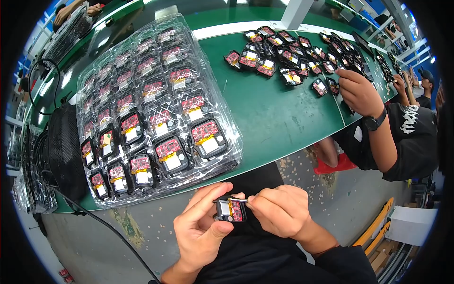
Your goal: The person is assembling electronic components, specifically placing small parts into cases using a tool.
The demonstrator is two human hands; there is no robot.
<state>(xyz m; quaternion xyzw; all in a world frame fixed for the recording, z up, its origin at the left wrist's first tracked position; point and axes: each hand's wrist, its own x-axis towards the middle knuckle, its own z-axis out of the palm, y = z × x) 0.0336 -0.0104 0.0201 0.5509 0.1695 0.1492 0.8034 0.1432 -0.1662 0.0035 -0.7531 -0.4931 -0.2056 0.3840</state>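
My left hand (198,232) grips a small black device case (235,217) between thumb and fingers. Inside the case show a red circuit board, a yellow strip and a white-silver block. From the right, my right hand (283,208) pinches a thin metal tool (240,200), whose tip lies at the upper part of the case. Fingers cover most of the tool, so its exact kind cannot be told. Both hands are over my lap, in front of the table edge. Just beyond them, a clear plastic tray (227,111) carries rows of similar cases.
The green table (265,125) stretches to the far right, with a pile of similar cases (288,52) on it. A co-worker's hand (359,92) reaches to that pile. A black mesh bag (66,146) and a black cable (111,229) are left of the tray.
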